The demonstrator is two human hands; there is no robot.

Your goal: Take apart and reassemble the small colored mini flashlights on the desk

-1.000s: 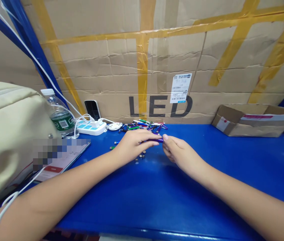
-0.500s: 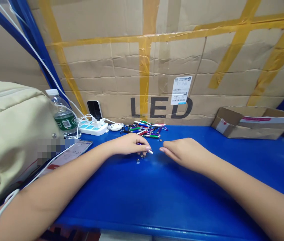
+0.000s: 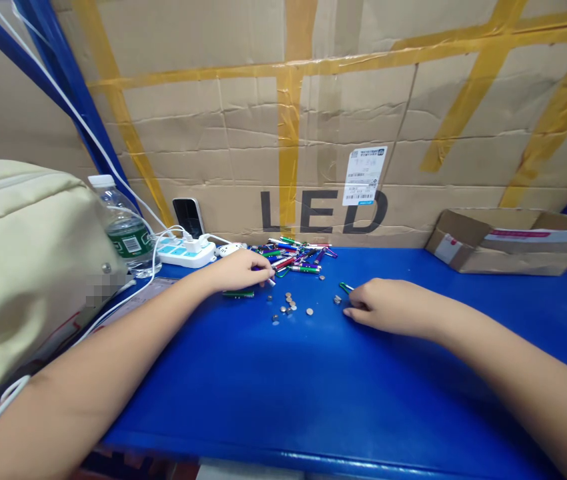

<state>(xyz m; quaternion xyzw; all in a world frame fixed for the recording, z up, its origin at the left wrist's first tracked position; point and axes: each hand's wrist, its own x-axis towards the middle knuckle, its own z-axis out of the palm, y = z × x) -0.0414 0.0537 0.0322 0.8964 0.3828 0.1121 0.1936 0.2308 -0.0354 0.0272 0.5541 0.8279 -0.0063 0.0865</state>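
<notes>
Pinching white-tipped stick (image 3: 271, 283) in left hand (image 3: 241, 270). With right hand (image 3: 388, 302) half-curled, can't tell hold. Might brush discs (image 3: 292, 306) off table's front edge (image 3: 273, 449), sweeping low.

Right hand (image 3: 383, 305) partly conceals the green clip (image 3: 345, 288); grip indeterminable. Left hand (image 3: 244, 269) obscures most of a white-ended piece (image 3: 271, 282). Print on the shipping label (image 3: 365, 176) is too small to read. Beige bag (image 3: 33, 247) is cut off by the left edge.
</notes>
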